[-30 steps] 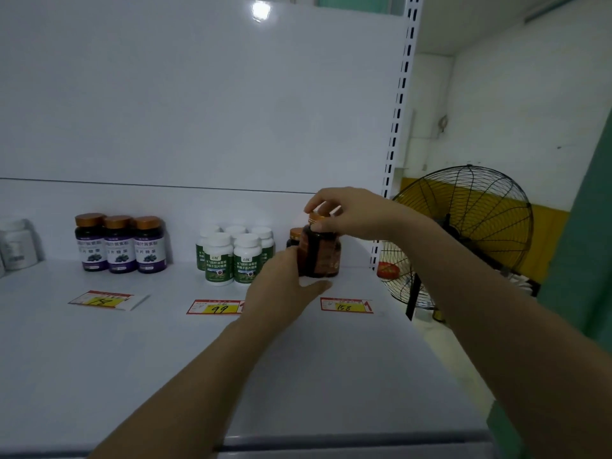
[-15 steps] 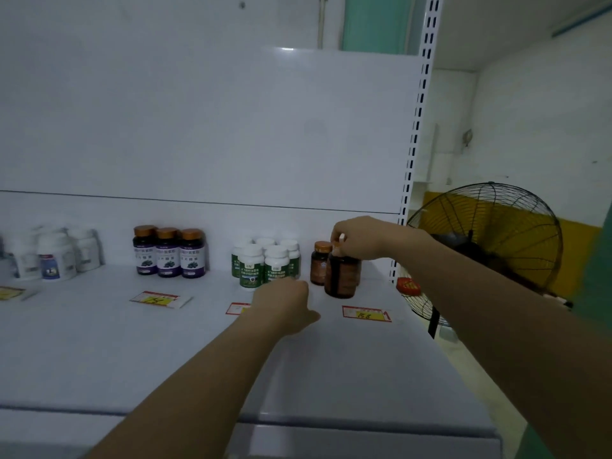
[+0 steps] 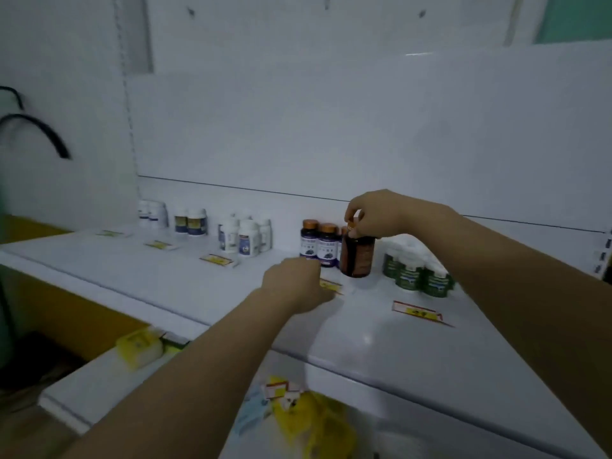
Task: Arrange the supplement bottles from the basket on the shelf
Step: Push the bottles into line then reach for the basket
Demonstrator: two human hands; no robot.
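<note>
Brown bottle held by cap in right hand; left hand loose, empty. Slip could knock purple bottles.

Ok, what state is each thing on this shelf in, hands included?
amber bottle, upright, capped, held by its cap
right hand, pinches that cap from above
left hand, loosely curled, holds nothing
purple-label bottles, upright, capped, in a row
green-label bottles, upright, capped, clustered
white bottles, upright, capped, grouped
price tags, flat on the shelf

Shelf front lies bare; bottle rows line the back.
</note>
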